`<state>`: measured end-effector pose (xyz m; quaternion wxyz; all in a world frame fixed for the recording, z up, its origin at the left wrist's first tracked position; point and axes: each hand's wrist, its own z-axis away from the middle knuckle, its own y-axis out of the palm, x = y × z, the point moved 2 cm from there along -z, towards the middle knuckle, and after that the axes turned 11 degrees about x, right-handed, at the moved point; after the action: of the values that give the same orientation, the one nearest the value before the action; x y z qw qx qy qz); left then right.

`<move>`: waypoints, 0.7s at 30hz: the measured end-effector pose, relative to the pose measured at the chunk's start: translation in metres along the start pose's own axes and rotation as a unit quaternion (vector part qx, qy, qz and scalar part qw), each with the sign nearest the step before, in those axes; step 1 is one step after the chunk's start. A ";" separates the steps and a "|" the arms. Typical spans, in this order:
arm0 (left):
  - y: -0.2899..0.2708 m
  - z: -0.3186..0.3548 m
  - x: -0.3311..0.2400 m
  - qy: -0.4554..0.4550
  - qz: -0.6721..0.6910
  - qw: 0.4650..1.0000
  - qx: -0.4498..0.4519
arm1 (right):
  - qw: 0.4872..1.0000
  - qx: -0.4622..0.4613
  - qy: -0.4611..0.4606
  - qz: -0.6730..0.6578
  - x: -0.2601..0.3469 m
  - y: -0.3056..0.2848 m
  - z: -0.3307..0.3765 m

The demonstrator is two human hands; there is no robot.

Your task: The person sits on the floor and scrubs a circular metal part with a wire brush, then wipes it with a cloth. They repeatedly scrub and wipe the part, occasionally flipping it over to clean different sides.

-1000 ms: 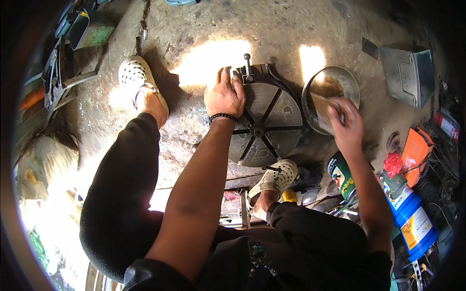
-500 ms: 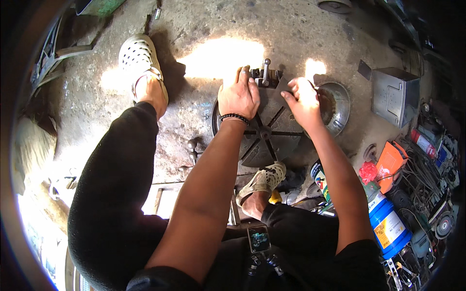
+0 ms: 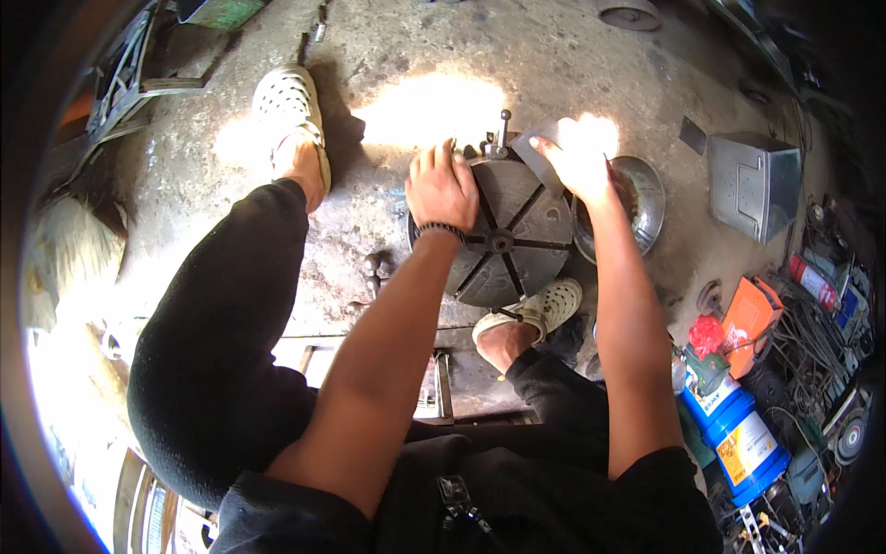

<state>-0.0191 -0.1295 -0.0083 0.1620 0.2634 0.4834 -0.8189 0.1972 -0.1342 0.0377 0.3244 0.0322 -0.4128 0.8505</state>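
Observation:
A round, slotted rotary table of dark metal lies on the floor in front of me, with a ball-ended lever at its far side. My left hand is closed over its far left rim, the fingers bent over the edge and the fingertips partly hidden. In my right hand is a thin dark rectangular plate, pinched by one edge above the table's far right rim. Strong glare washes out most of the right fingers. Beside that hand stands a round metal bowl with brownish contents.
A grey metal box and a flat dark plate lie to the right. Blue buckets, an orange case and tangled cables crowd the lower right. My feet in light clogs flank the rotary table. A metal frame stands far left.
My right hand has moved the thin plate up and slightly away from me. My left hand has drawn back a little on the rim. My near foot has shifted right.

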 end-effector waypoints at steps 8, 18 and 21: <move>0.011 0.017 0.006 0.013 -0.049 0.999 -0.012 | 0.990 0.053 -0.127 0.000 0.020 0.017 -0.032; 0.015 0.018 0.003 0.010 -0.072 0.997 -0.012 | 0.958 -0.022 -0.273 0.089 0.018 0.016 -0.044; 0.013 0.014 0.003 0.000 -0.068 0.998 0.016 | 0.941 -0.043 -0.319 0.104 0.021 0.017 -0.045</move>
<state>-0.0187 -0.1481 -0.0142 0.1018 0.2321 0.4871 -0.8357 0.1808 -0.0983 0.0031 0.0864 0.2448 -0.5320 0.8060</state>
